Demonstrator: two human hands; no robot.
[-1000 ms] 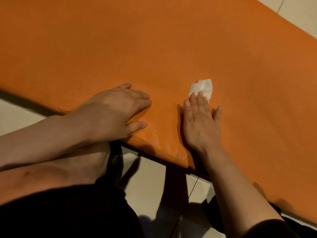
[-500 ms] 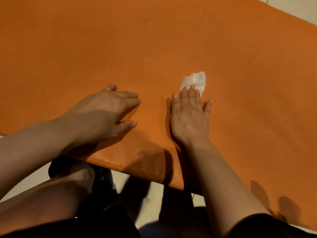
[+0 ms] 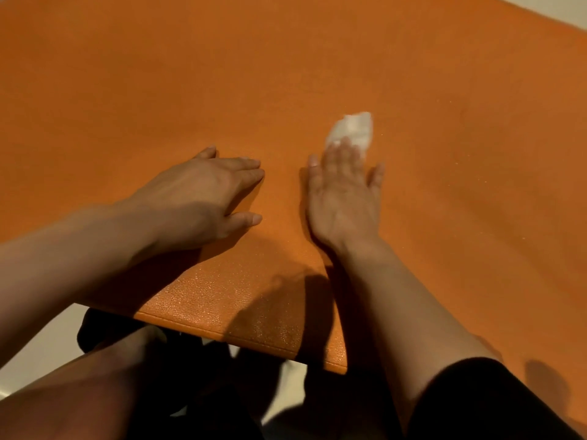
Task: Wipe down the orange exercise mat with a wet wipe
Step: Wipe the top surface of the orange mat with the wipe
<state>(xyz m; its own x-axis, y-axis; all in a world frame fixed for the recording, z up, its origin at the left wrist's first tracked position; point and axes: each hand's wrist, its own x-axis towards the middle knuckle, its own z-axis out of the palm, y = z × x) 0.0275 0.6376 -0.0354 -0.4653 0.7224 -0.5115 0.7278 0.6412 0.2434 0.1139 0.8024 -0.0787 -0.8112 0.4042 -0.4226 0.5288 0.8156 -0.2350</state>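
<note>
The orange exercise mat (image 3: 286,74) fills most of the view, its near edge running across the bottom. A crumpled white wet wipe (image 3: 352,128) lies on the mat under the fingertips of my right hand (image 3: 343,192), which presses it flat with straight fingers. My left hand (image 3: 197,201) rests palm down on the mat to the left of the right hand, fingers straight and holding nothing. Part of the wipe is hidden beneath my right fingers.
Pale tiled floor (image 3: 41,341) shows below the mat's near edge and at the top right corner. My bare knee (image 3: 95,392) and dark clothing sit at the bottom, close to the mat's edge.
My right hand has slid the wipe forward across the mat, away from the near edge. My left hand has shifted forward too, and the view has moved further over the mat.
</note>
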